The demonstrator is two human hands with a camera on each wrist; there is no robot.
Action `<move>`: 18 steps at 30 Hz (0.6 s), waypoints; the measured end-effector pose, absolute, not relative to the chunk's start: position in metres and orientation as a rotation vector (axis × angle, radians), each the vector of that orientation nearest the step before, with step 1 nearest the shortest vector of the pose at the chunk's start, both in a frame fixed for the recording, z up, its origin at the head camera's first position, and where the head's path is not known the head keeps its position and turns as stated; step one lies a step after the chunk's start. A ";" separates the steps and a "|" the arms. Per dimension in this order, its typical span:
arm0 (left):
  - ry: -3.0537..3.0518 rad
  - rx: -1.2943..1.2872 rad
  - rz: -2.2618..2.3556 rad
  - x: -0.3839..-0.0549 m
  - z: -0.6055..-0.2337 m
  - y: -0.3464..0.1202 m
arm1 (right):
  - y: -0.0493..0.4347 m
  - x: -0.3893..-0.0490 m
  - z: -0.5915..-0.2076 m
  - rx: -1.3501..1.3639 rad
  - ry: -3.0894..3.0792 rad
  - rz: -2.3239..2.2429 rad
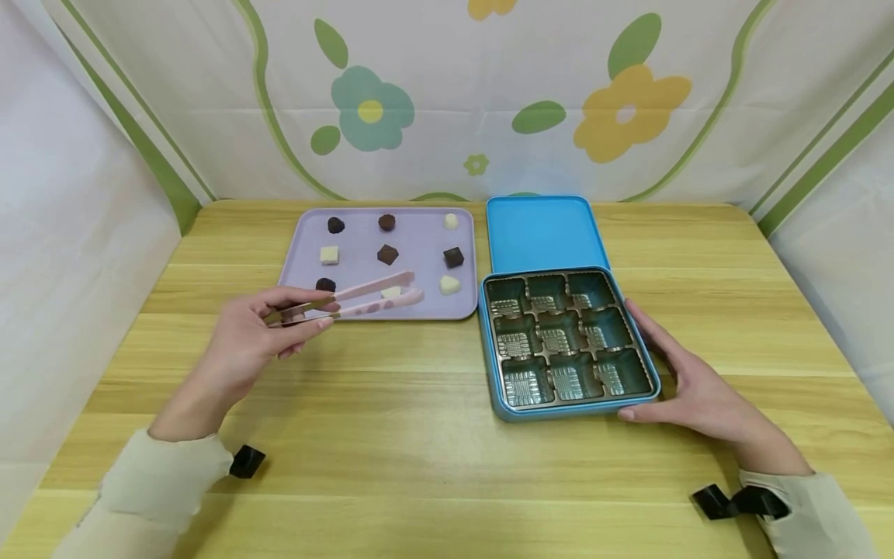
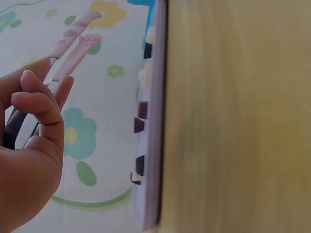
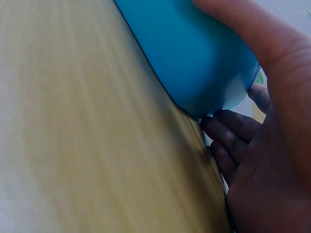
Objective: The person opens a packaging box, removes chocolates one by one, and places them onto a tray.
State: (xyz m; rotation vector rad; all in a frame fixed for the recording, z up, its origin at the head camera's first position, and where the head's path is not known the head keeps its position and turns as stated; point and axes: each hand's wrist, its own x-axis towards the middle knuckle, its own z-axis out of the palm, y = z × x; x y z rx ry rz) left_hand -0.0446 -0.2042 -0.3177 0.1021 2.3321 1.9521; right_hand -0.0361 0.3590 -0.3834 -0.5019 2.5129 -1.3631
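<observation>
My left hand (image 1: pixel 244 341) pinches a pair of pink tongs (image 1: pixel 377 287) with metal handles; their paw-shaped tips stand apart over the tray's front part. In the head view a white chocolate (image 1: pixel 391 293) shows between the tong arms, partly covered. In the left wrist view the tongs (image 2: pixel 73 48) appear raised above the tray, with nothing between the tips. My right hand (image 1: pixel 698 384) holds the blue tin (image 1: pixel 499 407) at its near right corner, thumb at the front and fingers along the right side. Inside the tin a brown divided insert (image 1: pixel 545 357) has vacant compartments.
A lilac tray (image 1: pixel 419 233) at the back left carries several dark and white chocolates, among them a dark cube (image 1: pixel 453 257) and a white square (image 1: pixel 329 255). Behind the tin lies its open blue lid (image 1: pixel 546 233). A floral cloth (image 1: pixel 447 93) hangs behind the wooden table (image 1: pixel 391 466).
</observation>
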 end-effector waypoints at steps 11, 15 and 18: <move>2.332 0.103 1.664 -0.044 -0.340 -0.211 | 0.359 -0.036 -0.384 -0.511 2.520 -1.364; 2.306 0.063 1.609 -0.047 -0.345 -0.210 | 0.359 -0.035 -0.383 -0.509 2.527 -1.357; 2.318 0.048 1.560 -0.048 -0.346 -0.210 | 0.358 -0.035 -0.383 -0.510 2.531 -1.354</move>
